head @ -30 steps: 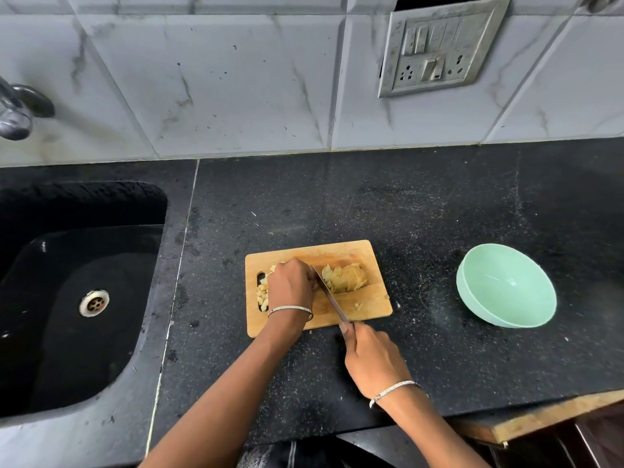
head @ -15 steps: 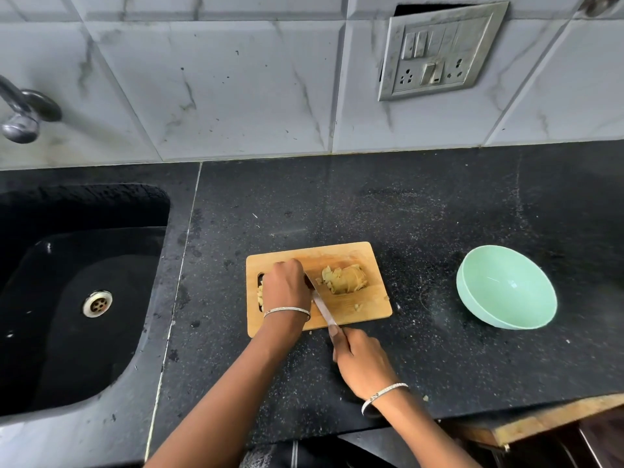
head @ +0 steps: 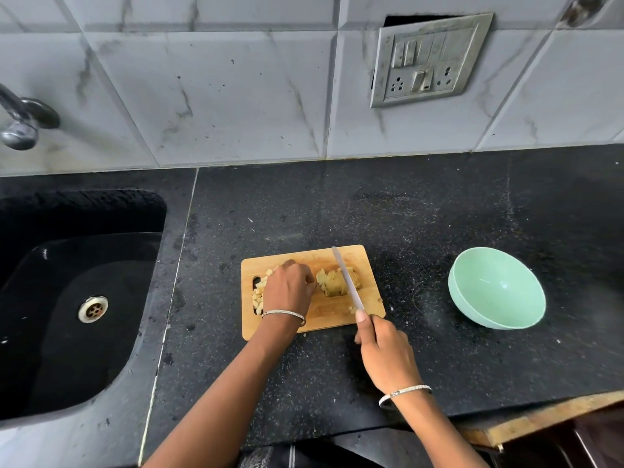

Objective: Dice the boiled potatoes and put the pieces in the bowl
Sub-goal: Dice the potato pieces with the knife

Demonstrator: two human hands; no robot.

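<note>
A small wooden cutting board (head: pixel 368 258) lies on the black counter. On it sits a partly cut boiled potato (head: pixel 332 283), with a heap of diced pieces (head: pixel 259 293) at the board's left end. My right hand (head: pixel 385 352) grips a knife (head: pixel 347 280) whose blade lies across the potato, tip pointing away from me. My left hand (head: pixel 288 290) rests curled on the board between the diced heap and the potato, fingertips at the potato's left side. The mint-green bowl (head: pixel 496 288) stands to the right of the board, with nothing in it.
A black sink (head: pixel 77 309) with a metal drain fills the left side, a tap (head: pixel 20 123) above it. A tiled wall with a switch plate (head: pixel 429 59) stands behind. The counter's front edge (head: pixel 506 410) runs near my right wrist.
The knife has swung from the left part of the board to lie across the potato on the right. My left hand has stayed over the diced heap.
</note>
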